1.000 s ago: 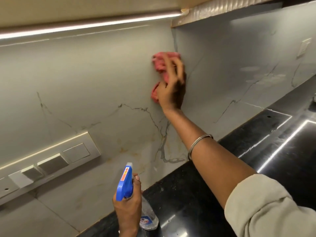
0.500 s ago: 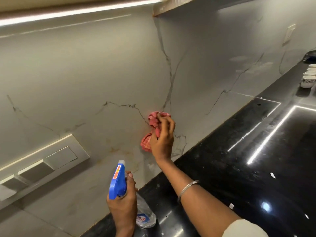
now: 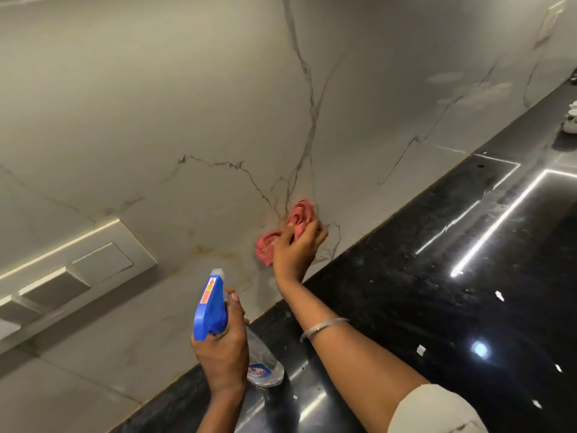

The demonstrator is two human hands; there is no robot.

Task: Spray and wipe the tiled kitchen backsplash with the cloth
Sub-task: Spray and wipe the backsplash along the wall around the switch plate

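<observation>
The backsplash [image 3: 156, 98] is pale marble-look tile with dark veins and yellowish stains low near the counter. My right hand [image 3: 295, 250] grips a crumpled pink cloth [image 3: 298, 214] and presses it against the tile just above the counter edge. My left hand [image 3: 223, 348] holds a clear spray bottle [image 3: 263, 367] with a blue trigger head [image 3: 210, 307], upright over the counter, nozzle toward the wall.
A black glossy countertop [image 3: 437, 307] runs along the wall and reflects strip lights. A white switch panel [image 3: 71, 276] is set in the tile at the left. Small cups [image 3: 569, 120] stand on the counter at the far right.
My right hand has carried the cloth from high on the wall down to just above the counter. The left hand with the spray bottle has stayed about where it was.
</observation>
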